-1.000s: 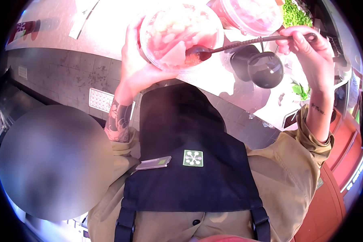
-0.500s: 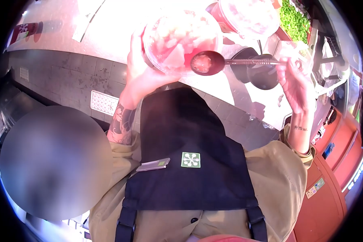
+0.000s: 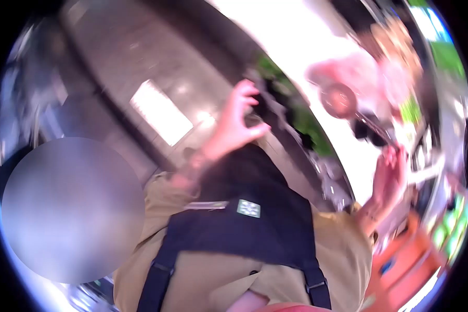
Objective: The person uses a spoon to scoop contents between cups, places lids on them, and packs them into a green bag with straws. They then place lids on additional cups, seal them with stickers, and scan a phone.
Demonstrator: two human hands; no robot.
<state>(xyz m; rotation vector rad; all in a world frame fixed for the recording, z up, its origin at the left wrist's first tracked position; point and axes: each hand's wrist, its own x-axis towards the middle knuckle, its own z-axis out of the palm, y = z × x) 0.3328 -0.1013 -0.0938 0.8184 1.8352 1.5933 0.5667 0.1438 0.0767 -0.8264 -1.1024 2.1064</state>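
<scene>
The picture is smeared by motion, so edges are soft. My right hand (image 3: 391,176) is closed around the lower end of a long-handled spoon (image 3: 338,100). Its long axis slants: the thin dark handle runs from my fingers up and to the left, and the round bowl sits at the top end, raised over the bench (image 3: 296,47). The bowl faces me and looks shallow, glossy and reddish-brown. I cannot tell whether anything lies in it.

My left hand (image 3: 237,122) is up at the bench's near edge, well apart from the spoon. Its fingers are spread and loosely curled, half open, and I see nothing gripped in it.

Just beyond the spoon's bowl stands a pale pink tub (image 3: 356,73), rounded and translucent, its contents a blur. A dark, rounded thing (image 3: 367,130) lies under the handle, between the bowl and my right hand. I cannot make out what it is. A strip of leafy greens (image 3: 308,126) runs along the bench edge between my two hands. The bench top is bright, smooth and washed out by glare.

Below, my dark apron (image 3: 244,234) covers a tan shirt, and an orange cabinet (image 3: 400,260) stands at my right side.
</scene>
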